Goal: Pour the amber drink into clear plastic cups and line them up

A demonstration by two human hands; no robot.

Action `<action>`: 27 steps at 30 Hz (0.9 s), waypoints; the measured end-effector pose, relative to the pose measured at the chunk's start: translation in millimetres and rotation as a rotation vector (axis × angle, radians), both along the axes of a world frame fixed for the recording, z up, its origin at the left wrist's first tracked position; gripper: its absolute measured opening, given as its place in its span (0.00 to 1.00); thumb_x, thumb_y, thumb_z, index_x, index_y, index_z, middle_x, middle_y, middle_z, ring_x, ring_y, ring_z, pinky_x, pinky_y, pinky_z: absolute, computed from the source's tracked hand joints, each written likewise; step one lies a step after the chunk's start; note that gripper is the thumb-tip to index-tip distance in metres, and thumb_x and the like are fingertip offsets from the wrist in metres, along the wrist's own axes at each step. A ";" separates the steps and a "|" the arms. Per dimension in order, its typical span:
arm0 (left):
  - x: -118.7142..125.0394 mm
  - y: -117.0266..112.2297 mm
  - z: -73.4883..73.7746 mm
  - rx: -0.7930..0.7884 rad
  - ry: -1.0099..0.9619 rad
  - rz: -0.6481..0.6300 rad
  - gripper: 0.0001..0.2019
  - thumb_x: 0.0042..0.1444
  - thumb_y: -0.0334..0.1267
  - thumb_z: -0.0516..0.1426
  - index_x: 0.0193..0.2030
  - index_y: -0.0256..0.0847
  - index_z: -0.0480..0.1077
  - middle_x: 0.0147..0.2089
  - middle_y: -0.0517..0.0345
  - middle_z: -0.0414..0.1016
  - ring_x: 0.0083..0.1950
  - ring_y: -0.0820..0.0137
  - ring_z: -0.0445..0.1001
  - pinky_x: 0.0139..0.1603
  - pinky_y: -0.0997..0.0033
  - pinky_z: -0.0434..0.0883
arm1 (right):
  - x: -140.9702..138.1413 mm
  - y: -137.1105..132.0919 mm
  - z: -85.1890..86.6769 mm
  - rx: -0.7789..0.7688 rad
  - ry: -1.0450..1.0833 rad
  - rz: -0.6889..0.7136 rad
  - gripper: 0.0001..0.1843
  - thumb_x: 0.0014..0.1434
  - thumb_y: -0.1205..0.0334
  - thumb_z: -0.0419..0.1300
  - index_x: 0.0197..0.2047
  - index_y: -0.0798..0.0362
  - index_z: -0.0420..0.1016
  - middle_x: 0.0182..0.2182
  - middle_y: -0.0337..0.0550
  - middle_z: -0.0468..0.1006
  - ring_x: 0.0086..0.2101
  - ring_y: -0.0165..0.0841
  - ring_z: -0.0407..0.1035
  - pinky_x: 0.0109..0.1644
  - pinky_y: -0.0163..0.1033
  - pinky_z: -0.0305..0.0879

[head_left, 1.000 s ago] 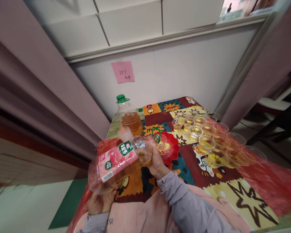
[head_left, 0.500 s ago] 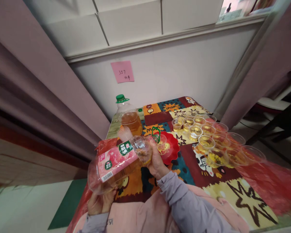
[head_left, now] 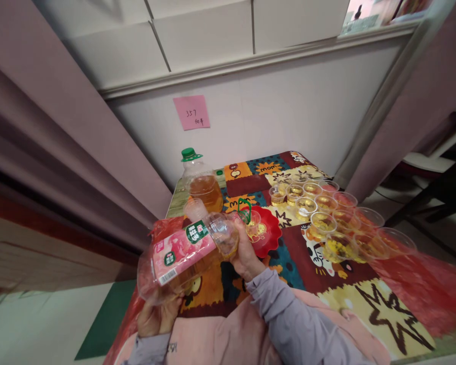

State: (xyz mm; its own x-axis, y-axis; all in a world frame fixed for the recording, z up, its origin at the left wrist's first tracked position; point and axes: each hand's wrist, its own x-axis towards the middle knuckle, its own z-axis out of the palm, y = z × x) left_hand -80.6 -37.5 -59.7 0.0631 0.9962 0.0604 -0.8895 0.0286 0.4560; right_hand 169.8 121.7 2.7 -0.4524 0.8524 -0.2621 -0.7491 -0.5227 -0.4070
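Observation:
A large clear plastic juice bottle [head_left: 184, 251] with a pink label lies tilted across both hands, its neck toward the right and amber liquid along its lower side. My right hand [head_left: 248, 255] is wrapped round the neck end. Under the base, my left hand [head_left: 158, 317] supports the bottle with curled fingers, partly hidden by it. The mouth is over a red scalloped plate [head_left: 270, 237], where a clear plastic cup [head_left: 254, 223] stands. A green loop handle [head_left: 244, 209] sticks up from the neck. Whether liquid is flowing I cannot tell.
Several clear cups [head_left: 324, 223] with yellow liquid stand in rows at right. A second juice bottle [head_left: 204, 190] with a green cap and a stack of cups [head_left: 195, 209] stand behind my bottle. Red plastic film [head_left: 421, 284] lies at the right edge. A green cap [head_left: 219, 173] rests farther back.

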 end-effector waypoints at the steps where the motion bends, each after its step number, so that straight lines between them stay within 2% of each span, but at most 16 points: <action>1: -0.7 1.6 0.9 0.052 0.002 -0.024 0.33 0.67 0.26 0.51 0.76 0.51 0.70 0.72 0.46 0.76 0.70 0.51 0.77 0.65 0.56 0.77 | 0.1 0.2 -0.2 -0.003 -0.002 0.007 0.32 0.67 0.30 0.61 0.54 0.49 0.83 0.39 0.46 0.90 0.32 0.37 0.83 0.33 0.39 0.80; 3: -2.7 5.5 2.3 0.110 0.019 -0.057 0.34 0.66 0.24 0.51 0.77 0.48 0.69 0.74 0.43 0.73 0.71 0.47 0.75 0.66 0.52 0.77 | 0.3 0.7 -0.2 0.001 0.000 0.017 0.32 0.67 0.30 0.61 0.55 0.49 0.83 0.38 0.46 0.90 0.33 0.37 0.84 0.34 0.38 0.80; 5: -3.1 7.5 3.6 0.122 0.031 -0.071 0.34 0.66 0.24 0.51 0.77 0.48 0.70 0.74 0.41 0.73 0.68 0.45 0.78 0.64 0.51 0.79 | 0.4 1.3 0.0 0.015 0.007 0.021 0.32 0.67 0.30 0.61 0.56 0.49 0.83 0.39 0.46 0.90 0.34 0.37 0.84 0.35 0.38 0.80; 8: 2.0 4.2 6.6 0.001 0.016 0.038 0.37 0.65 0.23 0.53 0.78 0.57 0.67 0.73 0.47 0.75 0.63 0.49 0.83 0.60 0.54 0.81 | 0.5 1.9 0.6 0.034 0.016 0.015 0.31 0.67 0.30 0.61 0.55 0.48 0.83 0.44 0.47 0.91 0.37 0.38 0.85 0.36 0.39 0.81; 11: 10.0 -0.8 10.7 -0.139 0.018 0.150 0.40 0.63 0.24 0.56 0.78 0.64 0.65 0.70 0.51 0.79 0.59 0.50 0.85 0.55 0.57 0.83 | 0.9 1.6 1.6 0.031 0.002 0.022 0.33 0.68 0.29 0.59 0.55 0.49 0.83 0.41 0.47 0.90 0.35 0.39 0.84 0.35 0.39 0.80; 14: 13.8 -1.0 13.7 -0.131 0.018 0.148 0.38 0.65 0.26 0.56 0.79 0.62 0.64 0.69 0.51 0.80 0.61 0.52 0.84 0.55 0.60 0.83 | 1.9 0.6 2.3 0.036 -0.013 0.041 0.34 0.68 0.29 0.58 0.59 0.49 0.83 0.38 0.46 0.90 0.31 0.37 0.83 0.32 0.38 0.79; 19: 11.5 4.8 14.6 0.041 0.032 0.009 0.31 0.67 0.26 0.53 0.74 0.51 0.72 0.71 0.47 0.77 0.64 0.50 0.81 0.60 0.57 0.80 | 2.7 0.1 2.9 0.004 -0.023 0.047 0.35 0.67 0.27 0.59 0.58 0.48 0.82 0.36 0.45 0.90 0.28 0.37 0.82 0.30 0.39 0.78; 21: 12.0 4.6 15.2 0.003 0.048 0.039 0.31 0.66 0.26 0.55 0.74 0.53 0.72 0.69 0.48 0.80 0.64 0.50 0.82 0.58 0.58 0.81 | 2.8 0.1 3.6 -0.005 -0.017 0.032 0.34 0.66 0.28 0.60 0.56 0.49 0.82 0.37 0.45 0.90 0.28 0.37 0.82 0.31 0.39 0.79; 24: 14.4 1.1 17.6 -0.134 0.070 0.159 0.33 0.65 0.26 0.59 0.74 0.58 0.71 0.65 0.52 0.83 0.59 0.53 0.85 0.55 0.62 0.82 | 2.7 -0.2 4.4 0.016 -0.015 0.030 0.34 0.67 0.28 0.60 0.57 0.49 0.83 0.37 0.45 0.90 0.27 0.36 0.82 0.29 0.37 0.77; 27: 14.8 -2.0 20.7 -0.166 0.095 0.156 0.34 0.62 0.25 0.62 0.73 0.56 0.73 0.64 0.50 0.84 0.57 0.50 0.86 0.53 0.63 0.83 | 2.0 -0.3 3.9 -0.001 -0.032 0.037 0.35 0.67 0.27 0.59 0.55 0.50 0.83 0.34 0.45 0.90 0.27 0.37 0.81 0.28 0.38 0.77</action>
